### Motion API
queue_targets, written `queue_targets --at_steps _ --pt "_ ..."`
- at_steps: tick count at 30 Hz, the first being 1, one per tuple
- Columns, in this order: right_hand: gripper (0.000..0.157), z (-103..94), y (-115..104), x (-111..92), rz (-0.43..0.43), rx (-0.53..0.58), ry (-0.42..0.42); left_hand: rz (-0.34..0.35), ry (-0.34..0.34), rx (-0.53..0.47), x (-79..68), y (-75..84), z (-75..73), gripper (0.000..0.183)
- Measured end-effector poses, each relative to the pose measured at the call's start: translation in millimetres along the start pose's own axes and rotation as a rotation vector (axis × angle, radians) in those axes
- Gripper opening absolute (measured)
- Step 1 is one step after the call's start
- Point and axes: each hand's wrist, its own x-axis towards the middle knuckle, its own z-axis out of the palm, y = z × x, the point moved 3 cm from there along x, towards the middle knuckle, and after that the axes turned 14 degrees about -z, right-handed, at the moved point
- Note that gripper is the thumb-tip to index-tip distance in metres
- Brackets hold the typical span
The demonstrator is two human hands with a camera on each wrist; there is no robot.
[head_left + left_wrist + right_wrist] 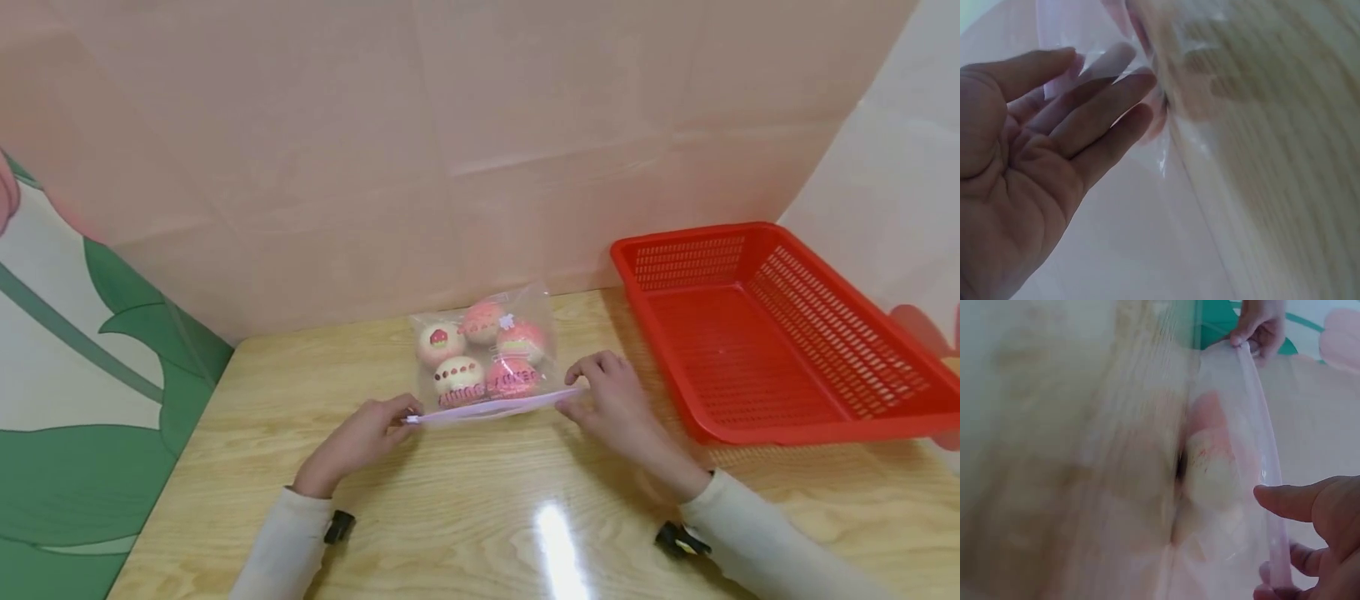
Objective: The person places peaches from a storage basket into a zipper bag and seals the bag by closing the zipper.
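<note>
A clear zip bag (487, 367) with a pale pink zip strip lies on the table, its strip facing me. Several round pink and cream fruits, which look like peaches, sit inside; red print on the plastic partly covers them. At the strip's left end, by a small white slider (412, 419), my left hand (367, 437) pinches the bag. My right hand (617, 408) holds the strip's other end, with the thumb on one side and curled fingers on the other, as the right wrist view shows. The left wrist view shows the left hand (1041, 144) with some fingers behind the plastic.
To the right stands a red plastic basket (720, 350) with slotted walls and nothing inside. Behind the wooden table (450, 517) hangs a pinkish covering (420, 167). A green leaf-patterned surface (67, 483) borders the table on the left.
</note>
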Motion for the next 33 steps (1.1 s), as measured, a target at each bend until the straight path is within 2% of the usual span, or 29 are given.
queue_targets --at_steps 5,10,15,19,24,29,33 --pt "0.036 13.1 -26 8 -0.126 -0.028 0.033 0.009 -0.051 -0.068 -3.6 -2.5 -0.5 0.011" --pt "0.037 34.9 -63 19 -0.242 0.048 -0.029 0.024 -0.058 -0.099 -4.5 -6.0 -2.2 0.011" --pt "0.034 54.2 -93 33 -0.319 0.124 -0.096 0.038 -0.067 -0.124 -3.7 -6.6 -3.7 0.009" --pt "0.029 72.4 -108 45 -0.342 0.137 -0.159 0.030 -0.061 -0.140 -4.3 -7.8 -4.2 0.009" --pt "0.025 90.7 -121 56 -0.323 0.115 -0.221 0.011 -0.017 -0.149 -5.3 -8.7 -5.1 0.008" --pt "0.024 97.1 -130 58 -0.357 0.059 -0.232 0.010 -0.008 -0.134 -4.8 -6.3 -6.0 0.010" --pt "0.019 98.8 -132 57 -0.403 0.057 -0.226 0.016 0.002 -0.107 -5.3 -5.6 -7.8 0.008"
